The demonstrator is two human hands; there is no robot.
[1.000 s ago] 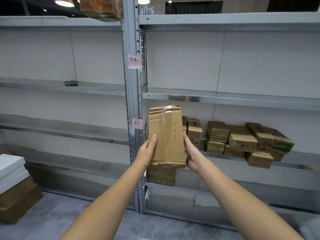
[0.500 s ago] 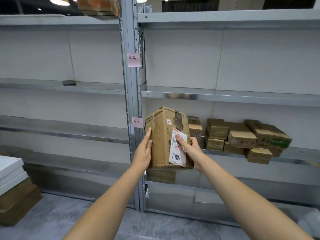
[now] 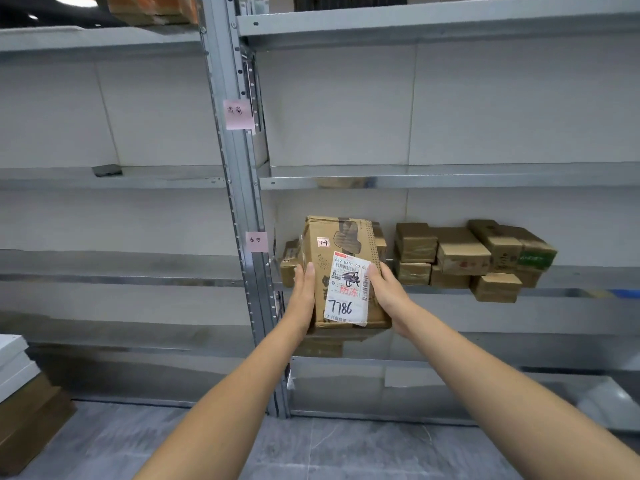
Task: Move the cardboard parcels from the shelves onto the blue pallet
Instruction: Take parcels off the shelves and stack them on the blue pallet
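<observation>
Writing first: the white label (image 3: 347, 289) on the parcel (image 3: 341, 244) carried "7786" by hand in black marker. It also had a printed line beginning "642 H431 00", a barcode scribbled over in black and the red characters "防冻". A small red-and-white sticker (image 3: 323, 242) sat near the parcel's upper left corner, its print too small for us to read. Two pink notes (image 3: 238, 114) were stuck to the steel post (image 3: 242, 202), one above the other. Each bore handwritten characters that we could not make out with certainty.

We stood before grey metal racking against a pale wall (image 3: 346, 105), on a grey stone-look floor (image 3: 311, 452). On the shelf (image 3: 571, 292) right of the post lay a heap of small brown parcels (image 3: 464, 256), one with a green side. One more carton (image 3: 289, 265) showed just left of the parcel we held. Flat white and brown boxes (image 3: 24, 410) were stacked on the floor at the far left.

We held the parcel upright in the air in front of that shelf, just right of the post, label toward us. Our left hand (image 3: 304, 299) gripped its left edge, fingers (image 3: 298, 282) pointing up along the side. Our right hand (image 3: 389, 294) gripped the right edge, thumb on the label's border and the other fingers hidden behind the cardboard.
</observation>
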